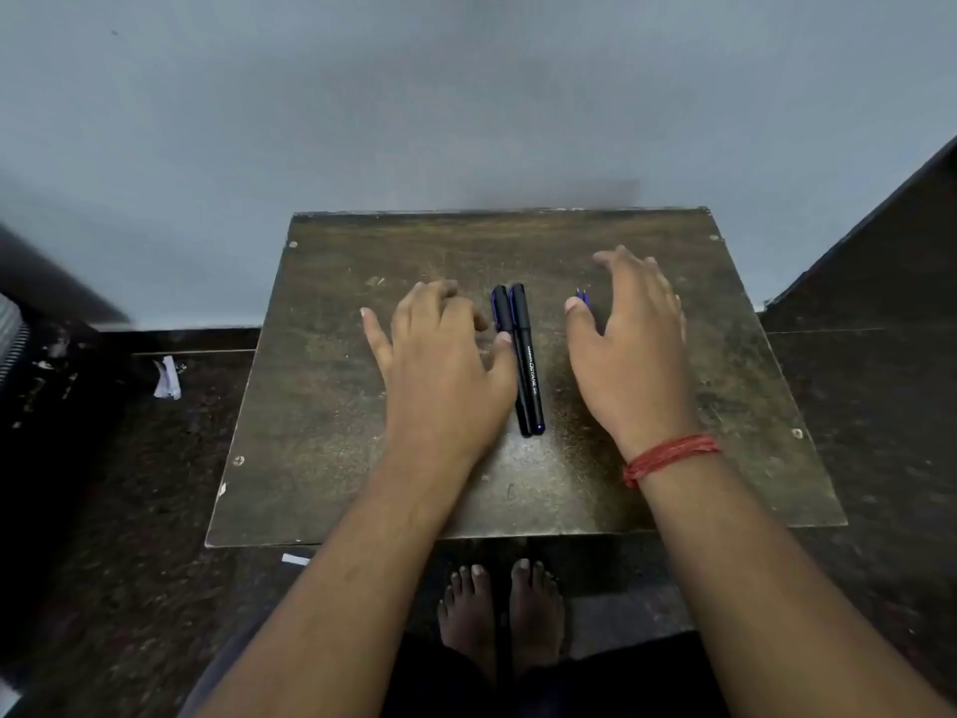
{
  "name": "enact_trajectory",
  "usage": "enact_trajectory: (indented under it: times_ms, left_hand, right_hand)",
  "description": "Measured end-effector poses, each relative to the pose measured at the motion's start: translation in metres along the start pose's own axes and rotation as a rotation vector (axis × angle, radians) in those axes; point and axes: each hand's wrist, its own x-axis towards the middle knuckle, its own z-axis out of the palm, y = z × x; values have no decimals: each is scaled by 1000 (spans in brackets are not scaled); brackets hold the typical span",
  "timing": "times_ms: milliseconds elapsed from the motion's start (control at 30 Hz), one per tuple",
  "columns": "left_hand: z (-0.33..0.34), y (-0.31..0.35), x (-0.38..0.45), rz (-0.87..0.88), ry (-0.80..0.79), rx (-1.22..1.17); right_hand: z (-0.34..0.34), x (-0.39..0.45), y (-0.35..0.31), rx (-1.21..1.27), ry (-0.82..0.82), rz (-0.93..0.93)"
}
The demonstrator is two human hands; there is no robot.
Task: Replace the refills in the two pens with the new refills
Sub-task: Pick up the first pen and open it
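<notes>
Both my hands are out over the worn brown surface, palms down, neither gripping anything.

My left hand sits left of centre, fingers loosely spread and slightly curled. Its thumb tip lies against the left one of the two pens; no grasp, just contact at the side.

The two pens lie side by side, touching, in the middle of the surface, running near to far. Both dark-bodied with caps at the far end; the right one shows white lettering along its barrel.

My right hand is right of the pens, clearly apart from them, fingers open and extended toward the far edge. A red thread band circles that wrist.

The new refills show only as small blue tips poking out just beyond my right thumb; the rest is hidden under that hand. Cannot tell whether the hand touches them.

My bare feet stand on the dark floor below the near edge. A crumpled paper scrap lies on the floor to the left.
</notes>
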Motion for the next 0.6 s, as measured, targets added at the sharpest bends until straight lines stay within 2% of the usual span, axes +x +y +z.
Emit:
enact_trajectory:
  times_ms: [233,600]
  left_hand:
    - [4,2,-5,26,-56,98]
    - [3,3,-3,-37,-73,168]
  right_hand:
    - [-2,-5,0,84,3,17]
    - [-4,-7,-3,102,-31,20]
